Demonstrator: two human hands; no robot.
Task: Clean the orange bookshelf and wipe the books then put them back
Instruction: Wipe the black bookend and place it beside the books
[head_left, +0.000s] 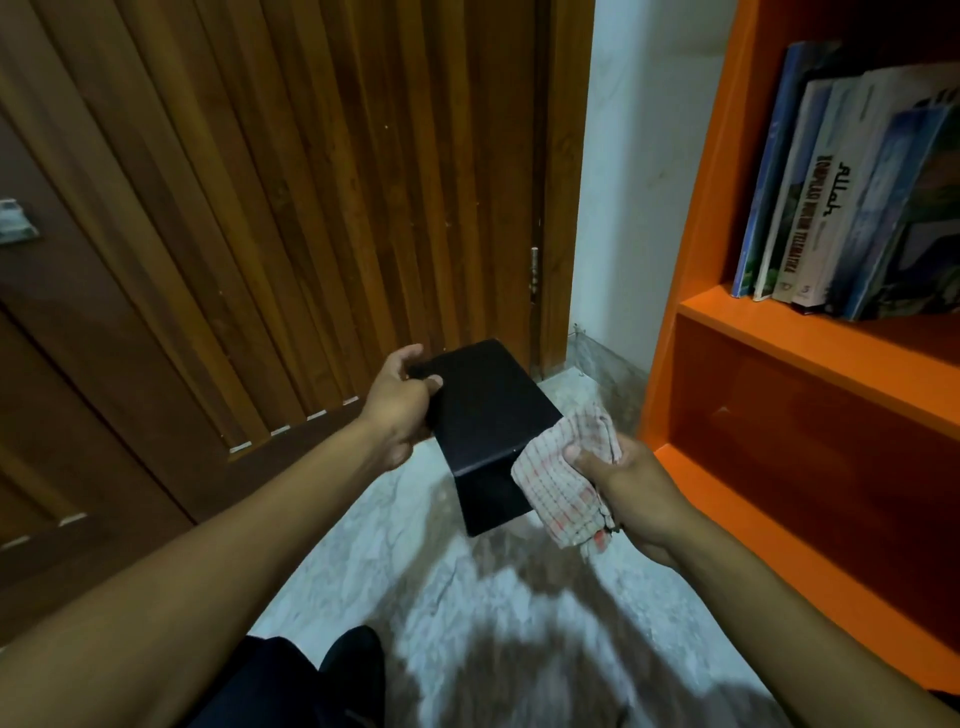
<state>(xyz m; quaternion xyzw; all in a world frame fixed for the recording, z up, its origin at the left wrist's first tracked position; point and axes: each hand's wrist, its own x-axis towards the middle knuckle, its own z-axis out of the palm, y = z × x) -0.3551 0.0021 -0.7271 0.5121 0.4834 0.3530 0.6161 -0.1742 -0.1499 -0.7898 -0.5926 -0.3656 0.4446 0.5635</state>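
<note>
My left hand (400, 402) grips the far left edge of a thick black book (483, 415), held out over the floor in the middle of the view. My right hand (631, 491) holds a bunched checked cloth (563, 483) pressed against the book's right side. The orange bookshelf (748, 332) stands at the right. Several books (857, 208) lean together on its upper shelf. The lower compartment shows only bare orange surfaces.
A dark wooden slatted door (311, 182) fills the left and centre background, with a white wall strip (618, 182) beside the shelf. The floor (467, 597) is pale marble. My dark trouser leg (322, 680) shows at the bottom.
</note>
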